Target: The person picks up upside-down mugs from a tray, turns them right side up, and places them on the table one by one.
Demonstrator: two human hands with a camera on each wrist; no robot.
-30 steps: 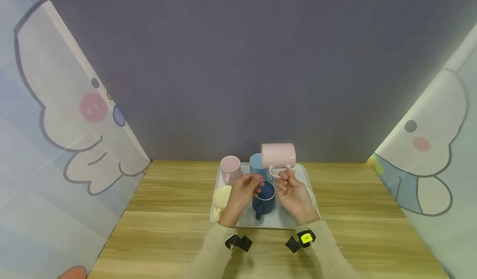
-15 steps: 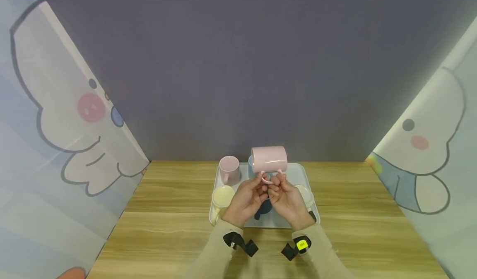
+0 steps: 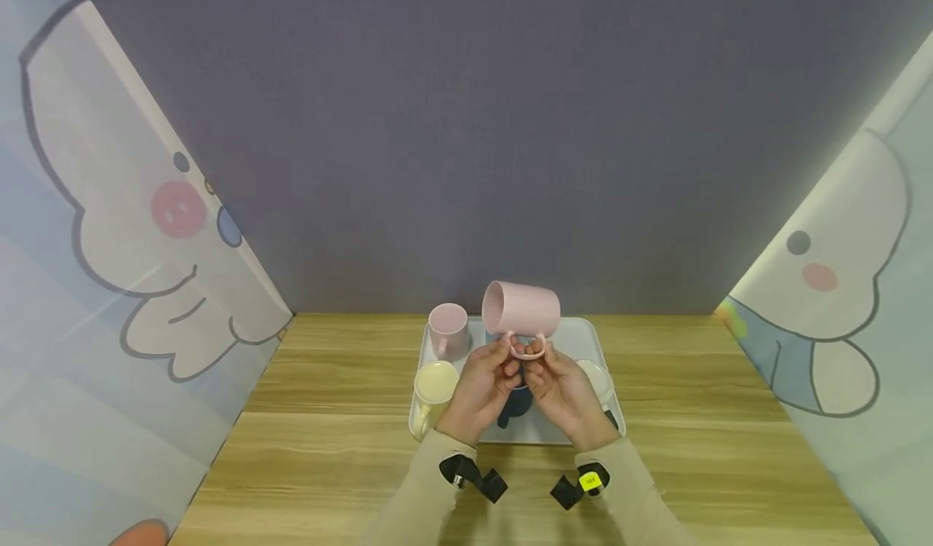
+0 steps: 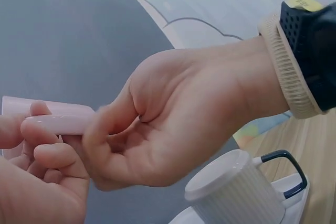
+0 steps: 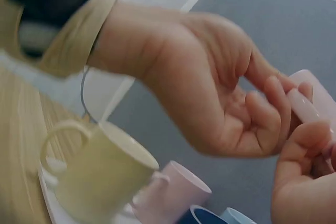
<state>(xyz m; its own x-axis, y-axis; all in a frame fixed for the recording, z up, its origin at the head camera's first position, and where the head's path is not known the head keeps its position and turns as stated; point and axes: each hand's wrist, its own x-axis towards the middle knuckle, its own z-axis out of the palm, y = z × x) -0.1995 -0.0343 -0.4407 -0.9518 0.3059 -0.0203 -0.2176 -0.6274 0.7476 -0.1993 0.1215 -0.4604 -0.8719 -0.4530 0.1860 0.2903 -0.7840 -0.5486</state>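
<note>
A pink mug (image 3: 532,309) is held up on its side over the tray (image 3: 477,439), its mouth facing left and slightly toward me. Its handle hangs down. My left hand (image 3: 477,388) pinches the handle's left end between thumb and fingers. The right hand (image 3: 570,396) grips the handle's other end. In the left wrist view, the right hand (image 4: 173,114) is on the handle (image 4: 63,123); in the right wrist view, the left hand (image 5: 199,77) is on it too. Below the hands stands a navy mug (image 3: 515,404), partly hidden.
On the tray, a second pink mug (image 3: 449,335) stands at back left and a yellow mug (image 3: 435,386) at front left. A white ribbed mug (image 4: 236,190) with a dark handle is at right. A light blue mug (image 5: 237,216) is mostly hidden. A grey wall (image 3: 466,141) rises behind.
The held pink mug has moved left, then turned so that its mouth shows. My left hand has come up from over the navy mug and taken hold of the handle beside the right hand.
</note>
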